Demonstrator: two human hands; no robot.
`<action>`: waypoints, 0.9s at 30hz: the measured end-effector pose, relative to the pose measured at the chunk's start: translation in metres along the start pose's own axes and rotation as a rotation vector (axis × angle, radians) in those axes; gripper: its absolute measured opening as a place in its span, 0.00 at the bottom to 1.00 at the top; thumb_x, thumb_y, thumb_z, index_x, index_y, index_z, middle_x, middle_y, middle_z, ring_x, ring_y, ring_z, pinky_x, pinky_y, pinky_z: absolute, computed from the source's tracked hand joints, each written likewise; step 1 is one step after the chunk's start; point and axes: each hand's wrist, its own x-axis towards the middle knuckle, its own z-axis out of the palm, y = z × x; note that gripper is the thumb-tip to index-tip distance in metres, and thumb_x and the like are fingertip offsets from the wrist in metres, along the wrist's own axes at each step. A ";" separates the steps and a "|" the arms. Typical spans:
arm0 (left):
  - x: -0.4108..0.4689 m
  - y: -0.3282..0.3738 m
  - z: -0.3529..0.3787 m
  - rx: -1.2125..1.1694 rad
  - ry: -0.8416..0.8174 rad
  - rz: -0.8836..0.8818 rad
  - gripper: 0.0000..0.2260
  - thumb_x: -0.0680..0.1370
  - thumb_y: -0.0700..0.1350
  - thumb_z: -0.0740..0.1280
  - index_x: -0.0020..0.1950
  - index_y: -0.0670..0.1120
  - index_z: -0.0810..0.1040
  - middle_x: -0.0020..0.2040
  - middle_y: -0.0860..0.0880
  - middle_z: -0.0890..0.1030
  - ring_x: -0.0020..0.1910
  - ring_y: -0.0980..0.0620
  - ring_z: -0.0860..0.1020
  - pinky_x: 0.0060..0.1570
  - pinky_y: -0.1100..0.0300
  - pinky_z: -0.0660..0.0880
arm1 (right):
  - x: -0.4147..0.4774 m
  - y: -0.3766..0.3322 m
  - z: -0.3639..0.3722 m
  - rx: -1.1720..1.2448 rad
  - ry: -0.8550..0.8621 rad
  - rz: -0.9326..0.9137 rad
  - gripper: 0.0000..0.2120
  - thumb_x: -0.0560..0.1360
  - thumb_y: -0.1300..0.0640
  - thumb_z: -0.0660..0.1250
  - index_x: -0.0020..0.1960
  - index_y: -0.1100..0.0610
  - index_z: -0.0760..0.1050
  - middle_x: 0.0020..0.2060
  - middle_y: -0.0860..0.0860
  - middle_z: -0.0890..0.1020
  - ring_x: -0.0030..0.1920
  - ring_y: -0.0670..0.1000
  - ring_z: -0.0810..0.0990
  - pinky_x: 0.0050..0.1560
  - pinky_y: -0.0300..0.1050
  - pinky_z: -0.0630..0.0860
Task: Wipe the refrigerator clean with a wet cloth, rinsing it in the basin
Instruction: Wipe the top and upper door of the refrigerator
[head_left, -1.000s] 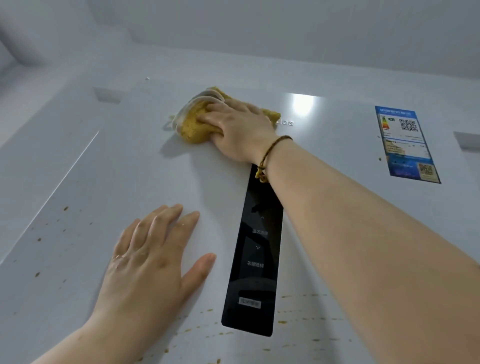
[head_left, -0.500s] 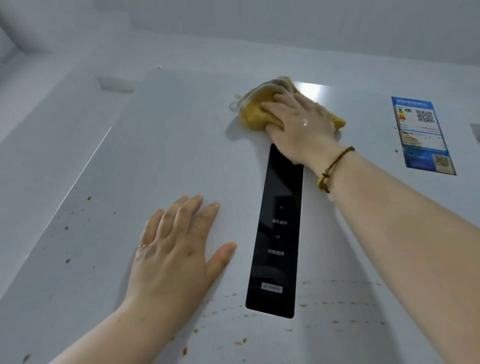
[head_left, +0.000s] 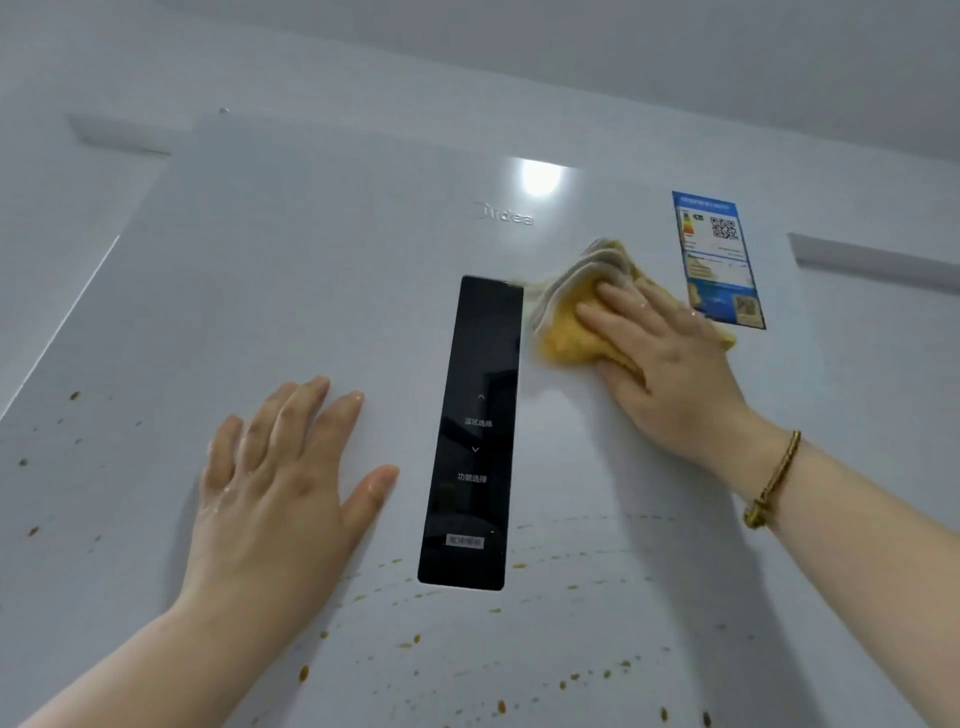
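- The folded yellow wet cloth (head_left: 569, 332) has slid from above the tall black glass control panel (head_left: 475, 441) to its right, just beside the blue energy label (head_left: 719, 260).
- Right hand (head_left: 670, 374) presses it, fingers straight and together.
- Left hand (head_left: 275, 493) stays flat on the white refrigerator door (head_left: 311, 260), fingers slightly apart.

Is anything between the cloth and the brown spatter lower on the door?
Nothing visible. Below the cloth the refrigerator door is bare down to the brown spatter; the black control panel and the left hand lie off to the left.
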 end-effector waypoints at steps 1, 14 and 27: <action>0.000 0.003 0.001 -0.007 -0.007 -0.020 0.28 0.72 0.59 0.51 0.64 0.44 0.72 0.65 0.41 0.73 0.65 0.51 0.57 0.66 0.43 0.57 | -0.015 -0.003 0.004 0.004 0.005 -0.139 0.23 0.74 0.44 0.52 0.67 0.48 0.68 0.68 0.52 0.69 0.70 0.57 0.63 0.68 0.55 0.57; -0.005 0.135 0.024 -0.050 -0.069 0.378 0.22 0.80 0.55 0.41 0.64 0.51 0.67 0.63 0.51 0.76 0.64 0.57 0.65 0.65 0.58 0.53 | 0.053 0.105 -0.026 -0.028 -0.027 0.313 0.21 0.79 0.50 0.52 0.72 0.44 0.58 0.74 0.46 0.57 0.74 0.52 0.52 0.72 0.53 0.51; -0.016 0.166 0.036 0.088 -0.146 0.230 0.22 0.79 0.60 0.43 0.59 0.52 0.70 0.60 0.51 0.78 0.63 0.56 0.65 0.65 0.64 0.48 | 0.006 0.157 -0.025 0.080 0.034 -0.120 0.22 0.76 0.45 0.53 0.68 0.47 0.68 0.70 0.48 0.67 0.72 0.53 0.62 0.70 0.52 0.56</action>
